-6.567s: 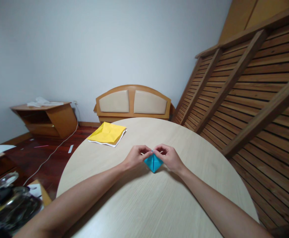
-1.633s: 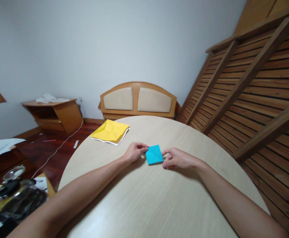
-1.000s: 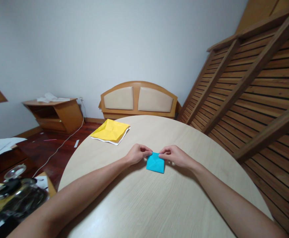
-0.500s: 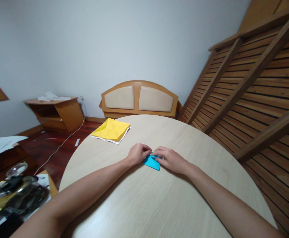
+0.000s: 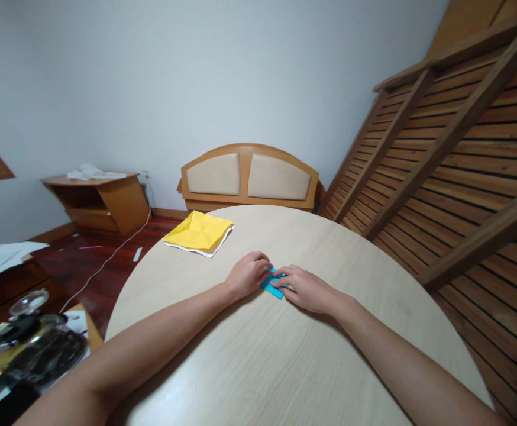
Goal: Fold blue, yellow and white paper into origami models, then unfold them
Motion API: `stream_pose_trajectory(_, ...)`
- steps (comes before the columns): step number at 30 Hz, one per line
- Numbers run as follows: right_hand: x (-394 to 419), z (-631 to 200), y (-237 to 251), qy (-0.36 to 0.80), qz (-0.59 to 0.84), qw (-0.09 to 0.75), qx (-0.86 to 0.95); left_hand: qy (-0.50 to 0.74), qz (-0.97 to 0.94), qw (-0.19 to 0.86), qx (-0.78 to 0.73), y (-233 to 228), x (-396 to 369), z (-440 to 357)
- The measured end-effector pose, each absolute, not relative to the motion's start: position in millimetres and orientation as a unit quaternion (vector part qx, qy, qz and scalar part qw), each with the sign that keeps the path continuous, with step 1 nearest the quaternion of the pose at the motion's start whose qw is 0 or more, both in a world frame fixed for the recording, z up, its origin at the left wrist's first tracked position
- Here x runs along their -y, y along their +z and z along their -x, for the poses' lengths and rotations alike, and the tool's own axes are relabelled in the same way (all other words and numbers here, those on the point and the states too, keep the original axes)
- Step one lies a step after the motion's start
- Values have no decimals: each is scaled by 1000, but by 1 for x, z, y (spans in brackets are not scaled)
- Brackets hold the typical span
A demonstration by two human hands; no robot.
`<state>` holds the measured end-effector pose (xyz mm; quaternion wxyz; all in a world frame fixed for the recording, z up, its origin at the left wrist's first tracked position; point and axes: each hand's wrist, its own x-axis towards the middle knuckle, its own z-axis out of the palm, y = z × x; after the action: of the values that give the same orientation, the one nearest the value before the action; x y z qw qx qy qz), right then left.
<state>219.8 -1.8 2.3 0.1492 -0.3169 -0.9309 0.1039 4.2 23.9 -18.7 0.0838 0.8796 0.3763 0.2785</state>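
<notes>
A small folded piece of blue paper [image 5: 273, 288] lies on the round wooden table [image 5: 241, 367], between my two hands. My left hand [image 5: 248, 274] is closed at its left edge, fingertips pinching the paper. From the right, my right hand [image 5: 305, 287] rests its fingers over the paper's surface, pressing it against the table. Both hands partly cover the paper, so its full outline is hidden. Farther back on the left of the table is a stack of yellow paper [image 5: 200, 231] with white sheets under it.
A side table at lower left holds a glass teapot [image 5: 45, 355] and other items. Behind the table stand a padded headboard [image 5: 247, 174] and a wooden cabinet [image 5: 103, 204] with papers on it. A slatted wooden frame [image 5: 454, 154] leans at right. A white cable [image 5: 107, 260] crosses the floor.
The blue paper shows a smaller, narrower visible part than before. My right hand's fingers have spread flatter over it, and my left hand has turned slightly at its edge.
</notes>
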Motion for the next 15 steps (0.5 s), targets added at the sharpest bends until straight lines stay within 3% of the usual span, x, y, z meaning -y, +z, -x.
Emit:
stream_pose_trajectory(4, -3, -224, -3, 82, 349, 161, 920, 213, -927, 98, -293, -12, -19, 1)
stream_pose_trajectory(11, -5, -228, -2, 100, 321, 172, 926, 200, -923, 169, -282, -8, -26, 13)
stream_pose_trajectory(15, -6, -229, -2, 116, 328, 175, 921, 167, -946, 137, -242, -1, -21, 15)
